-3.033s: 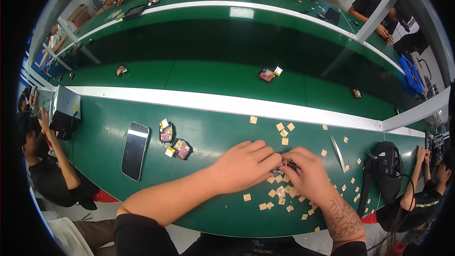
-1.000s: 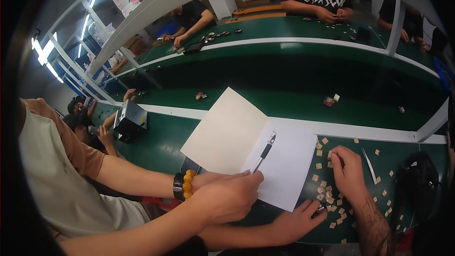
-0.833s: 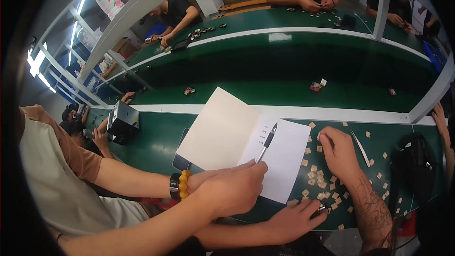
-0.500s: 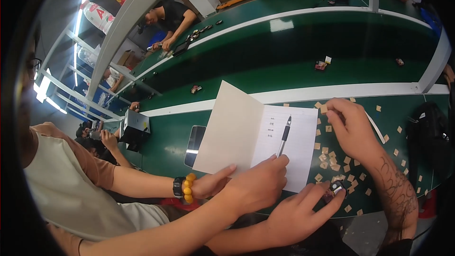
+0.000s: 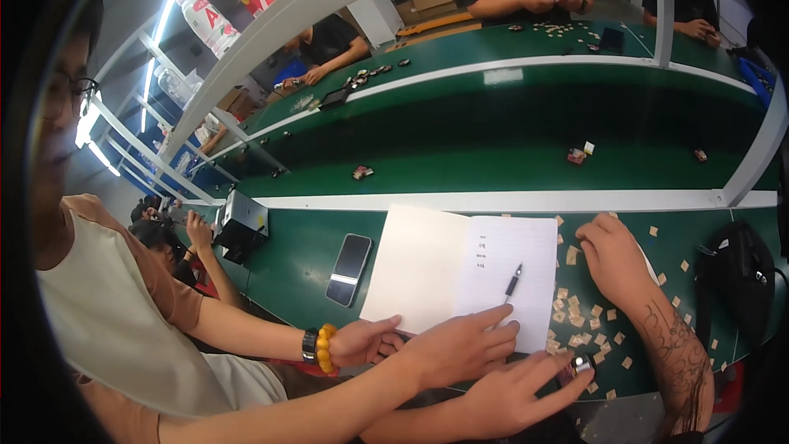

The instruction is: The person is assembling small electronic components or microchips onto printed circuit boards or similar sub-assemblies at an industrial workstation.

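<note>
My left hand (image 5: 514, 399) comes in at the lower middle, its fingers closed around a small dark object with a silver end (image 5: 582, 363). My tattooed right hand (image 5: 612, 251) rests on the green table among small tan squares (image 5: 575, 312). Its fingers are bent down; one tan square lies just beside the fingertips, and their undersides are hidden. Between us, an open notebook (image 5: 419, 271) shows a few handwritten lines on its right page. A black-gripped pen (image 5: 514, 281) lies on that page, its lower end by the fingers of a co-worker's hand (image 5: 464, 345).
The co-worker's other hand (image 5: 357, 345), with yellow beads and a dark watch, is near the notebook's lower edge. A phone (image 5: 349, 270) lies left of it, and a black bag (image 5: 735, 271) at far right. A white rail (image 5: 477, 200) runs behind; other people work beyond.
The view has shifted, so most things sit lower. The notebook now lies flatter, and the pen, upright in the co-worker's fingers before, lies on the page. The tan square has left my right fingertips.
</note>
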{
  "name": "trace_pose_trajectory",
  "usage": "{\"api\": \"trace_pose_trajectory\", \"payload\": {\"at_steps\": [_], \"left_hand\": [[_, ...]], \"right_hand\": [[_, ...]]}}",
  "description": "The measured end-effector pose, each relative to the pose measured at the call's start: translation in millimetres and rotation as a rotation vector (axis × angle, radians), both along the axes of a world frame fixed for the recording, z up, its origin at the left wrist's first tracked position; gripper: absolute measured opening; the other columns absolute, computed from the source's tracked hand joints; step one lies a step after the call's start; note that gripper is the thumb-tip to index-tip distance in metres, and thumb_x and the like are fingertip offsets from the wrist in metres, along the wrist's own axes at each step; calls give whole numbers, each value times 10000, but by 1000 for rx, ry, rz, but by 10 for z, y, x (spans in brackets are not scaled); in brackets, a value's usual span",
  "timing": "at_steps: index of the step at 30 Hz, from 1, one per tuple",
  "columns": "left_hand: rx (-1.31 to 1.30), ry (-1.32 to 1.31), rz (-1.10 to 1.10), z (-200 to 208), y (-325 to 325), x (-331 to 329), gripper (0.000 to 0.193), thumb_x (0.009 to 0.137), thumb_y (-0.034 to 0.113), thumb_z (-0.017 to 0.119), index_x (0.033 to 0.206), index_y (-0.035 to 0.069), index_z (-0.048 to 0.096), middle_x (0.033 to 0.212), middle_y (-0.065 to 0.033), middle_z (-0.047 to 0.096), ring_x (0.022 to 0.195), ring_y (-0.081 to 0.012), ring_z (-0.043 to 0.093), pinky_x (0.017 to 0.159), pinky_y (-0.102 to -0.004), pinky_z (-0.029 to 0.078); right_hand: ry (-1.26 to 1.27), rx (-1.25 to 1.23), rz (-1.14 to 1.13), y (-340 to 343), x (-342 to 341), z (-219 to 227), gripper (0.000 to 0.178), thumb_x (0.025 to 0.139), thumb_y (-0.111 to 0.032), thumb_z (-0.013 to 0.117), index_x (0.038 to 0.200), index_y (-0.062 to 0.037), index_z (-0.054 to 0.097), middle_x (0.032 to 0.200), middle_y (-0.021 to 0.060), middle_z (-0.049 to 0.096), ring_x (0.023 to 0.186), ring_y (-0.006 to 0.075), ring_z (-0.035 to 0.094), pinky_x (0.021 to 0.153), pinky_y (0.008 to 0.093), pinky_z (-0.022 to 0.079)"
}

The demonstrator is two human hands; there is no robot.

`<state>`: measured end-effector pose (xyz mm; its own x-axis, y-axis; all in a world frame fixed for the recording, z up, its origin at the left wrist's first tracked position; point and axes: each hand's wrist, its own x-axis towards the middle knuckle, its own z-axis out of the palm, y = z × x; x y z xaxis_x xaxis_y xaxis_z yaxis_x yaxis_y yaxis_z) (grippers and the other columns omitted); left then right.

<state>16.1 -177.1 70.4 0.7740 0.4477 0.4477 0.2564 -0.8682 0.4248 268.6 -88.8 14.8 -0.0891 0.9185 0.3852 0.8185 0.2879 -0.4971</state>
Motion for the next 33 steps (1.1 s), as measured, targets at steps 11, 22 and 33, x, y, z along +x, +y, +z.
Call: {"api": "trace_pose_trajectory", "payload": {"at_steps": [11, 22, 33], "left_hand": [[282, 536, -29, -497, 630, -840, 431, 834, 251, 830, 1235, 118, 742, 1107, -103, 690, 1124, -285, 642, 1185, -422, 348], [84, -251, -52, -307, 70, -730, 315, 861, 128, 909, 1158, 65, 827, 1232, -217, 675, 772, -194, 724, 661, -296, 640], [143, -225, 9, -482, 81, -935, 319, 925, 218, 879, 1217, 107, 813, 1287, -229, 623, 723, -214, 713, 636, -312, 634]], "right_hand": [[372, 17, 251, -106, -78, 901, 164, 873, 25, 745, 1032, 1, 773, 821, 102, 694, 708, 195, 660, 672, 348, 542], [591, 413, 338, -504, 275, 1233, 193, 918, -232, 818, 917, -71, 712, 807, 44, 623, 671, 105, 525, 547, 250, 354], [-212, -862, 433, -435, -182, 446, 489, 949, -208, 754, 1410, -151, 600, 918, 180, 787, 900, 416, 763, 806, 506, 603]]}}
